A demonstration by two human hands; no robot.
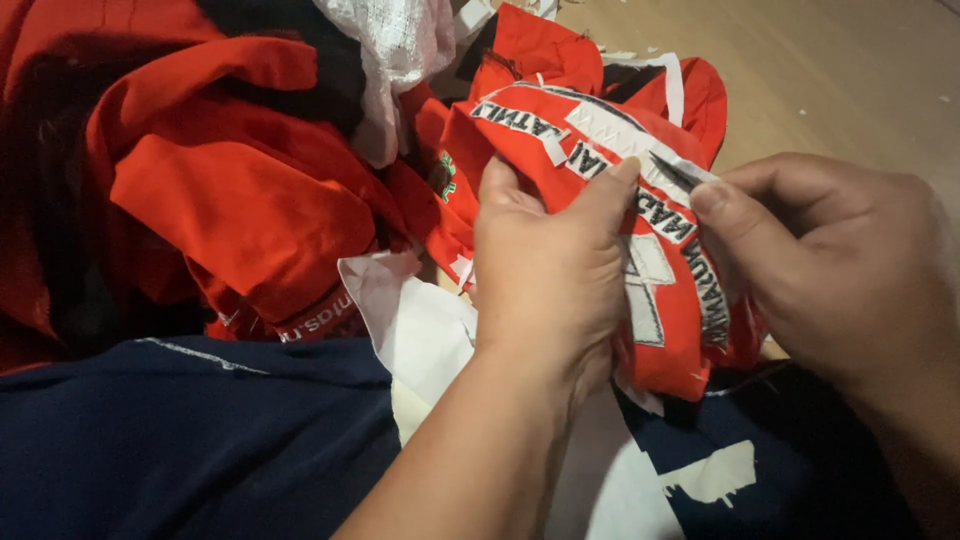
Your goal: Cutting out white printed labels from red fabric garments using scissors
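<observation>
The left hand [548, 262] pinches a bunched red fabric piece with white lettered patches [665, 260], while the right hand's [840, 260] grip closes on a small dark pointed tool [672, 168] touching a patch just above the left thumb. That point could slip and prick the thumb, or snag the cloth. Beyond the grip lies a heap of red garments [240, 190] and, nearer the person, dark navy cloth [180, 440].

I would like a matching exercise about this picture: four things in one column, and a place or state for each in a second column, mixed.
Things:
1. left hand
2. right hand
3. small dark blade
4. navy cloth

Places or states:
a. lies at the bottom of the picture
b. grips the red garment with white lettering
c. pinched in fingertips, tip on the lettering
d. holds the cutting tool

Pairs: 1-b, 2-d, 3-c, 4-a
</observation>
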